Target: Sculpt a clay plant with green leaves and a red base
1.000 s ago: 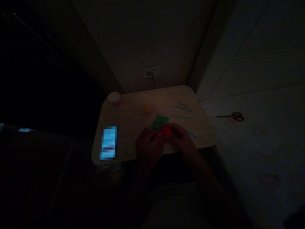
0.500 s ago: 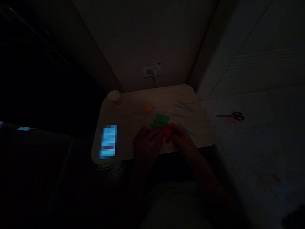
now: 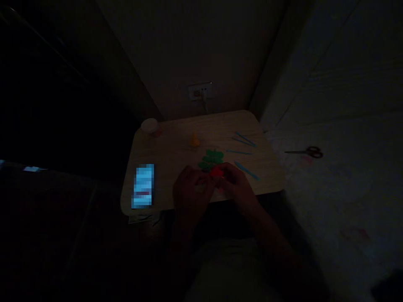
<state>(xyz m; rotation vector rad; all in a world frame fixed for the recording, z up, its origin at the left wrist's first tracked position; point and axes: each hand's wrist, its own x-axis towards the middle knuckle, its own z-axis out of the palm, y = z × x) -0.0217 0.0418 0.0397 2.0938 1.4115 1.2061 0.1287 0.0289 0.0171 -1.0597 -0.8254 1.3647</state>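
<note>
A red piece (image 3: 216, 172) is held between the two hands, above the near edge of the wooden table (image 3: 171, 147). It is gripped by the fingers of the right hand (image 3: 235, 184); the left hand (image 3: 191, 191) is brought close against it, fingers bent, but whether a grip is taken cannot be told in the dim light. Green leaf-shaped pieces (image 3: 213, 157) are laid just beyond. Farther out, blue sticks (image 3: 247, 170) are set to the right and an orange piece (image 3: 194, 140) behind. At the far left corner, a tub (image 3: 156, 132) is noted, pale-topped and pinkish-walled; its contents cannot be made out. A lit phone (image 3: 143, 186) is placed nearer.
</note>
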